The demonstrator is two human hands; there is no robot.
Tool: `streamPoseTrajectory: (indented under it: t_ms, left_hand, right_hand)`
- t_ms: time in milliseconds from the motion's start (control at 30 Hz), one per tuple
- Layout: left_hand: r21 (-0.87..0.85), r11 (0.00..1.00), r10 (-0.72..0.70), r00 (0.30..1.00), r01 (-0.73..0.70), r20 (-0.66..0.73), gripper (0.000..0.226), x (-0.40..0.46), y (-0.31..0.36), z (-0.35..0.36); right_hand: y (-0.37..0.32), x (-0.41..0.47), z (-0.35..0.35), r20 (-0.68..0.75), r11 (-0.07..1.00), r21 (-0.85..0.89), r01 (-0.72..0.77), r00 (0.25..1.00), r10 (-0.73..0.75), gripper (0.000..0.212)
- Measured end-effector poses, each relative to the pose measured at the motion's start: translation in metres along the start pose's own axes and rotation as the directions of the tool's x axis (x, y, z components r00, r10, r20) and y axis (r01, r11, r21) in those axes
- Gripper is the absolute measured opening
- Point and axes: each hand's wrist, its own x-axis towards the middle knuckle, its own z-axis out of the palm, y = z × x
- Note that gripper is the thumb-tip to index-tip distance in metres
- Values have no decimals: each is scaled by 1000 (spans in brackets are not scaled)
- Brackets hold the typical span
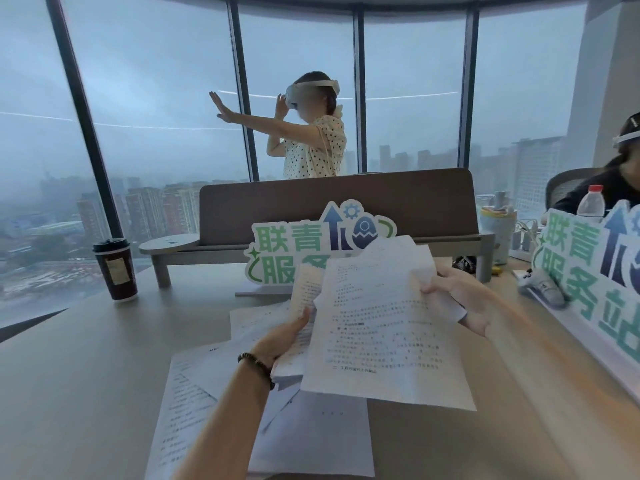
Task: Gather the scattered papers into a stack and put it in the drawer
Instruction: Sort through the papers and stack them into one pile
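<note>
My right hand (462, 299) grips a printed sheet (381, 327) by its right edge and holds it lifted above the desk. My left hand (284, 341) holds a small bundle of papers (304, 296) by its left side, partly tucked behind that sheet. Several more printed sheets (187, 403) lie scattered and overlapping on the desk (79, 375) under my left forearm, and a nearly blank one (322, 434) lies nearest to me. No drawer shows in this view.
A dark paper coffee cup (116, 270) stands at the back left. A green-and-white cut-out sign (311, 247) leans against a grey desk divider (339, 202). A second sign (588, 271), a water bottle (591, 200) and a game controller (540, 285) crowd the right. A person in a headset stands behind the divider.
</note>
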Motion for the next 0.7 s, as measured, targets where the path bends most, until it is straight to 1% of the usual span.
streamPoseTrajectory:
  t_ms: [67,133,200,267,333,367,400,467,533,633,700]
  left_hand:
    - [39,999,-10,1000,11,-29,53,1,-1,2]
    - [13,1000,-15,1000,15,-21,48,-1,-1,5]
    - [-31,1000,-6,1000,6,-21,44,-3,-2,6]
    - [-75,997,0,1000,-2,-15,42,-4,-2,7]
    - [-97,995,-7,999,4,-32,38,-4,-3,8]
    - [-94,995,-19,999,15,-46,37,-3,-4,7]
    - [-97,995,-26,998,21,-51,35,-3,-4,7]
    - [-145,989,-26,998,18,-50,30,-2,-5,8]
    - [-181,983,-22,998,11,-59,27,-2,-5,10]
    - [-152,988,-3,998,-5,-55,33,-2,-6,12]
    - [-139,990,20,999,-26,-42,38,-4,-5,13]
  right_hand:
    - [8,3,1,-94,994,-99,-48,995,39,29]
    - [17,7,1,-184,965,-231,-121,980,79,22]
    - [28,10,1,-209,937,-312,-157,973,94,22]
    - [37,13,1,-201,922,-366,-125,978,52,19]
    - [41,15,3,-214,913,-407,-25,974,-69,12]
    - [42,17,2,-236,916,-400,24,963,-129,9]
    - [42,18,3,-266,933,-356,55,951,-158,8]
    - [43,19,3,-334,976,-207,71,932,-139,12]
    - [49,21,2,-370,993,-112,49,925,-87,16]
    - [61,25,6,-364,991,-129,-28,931,-21,27]
    - [68,28,9,-363,984,-170,-45,932,-20,29]
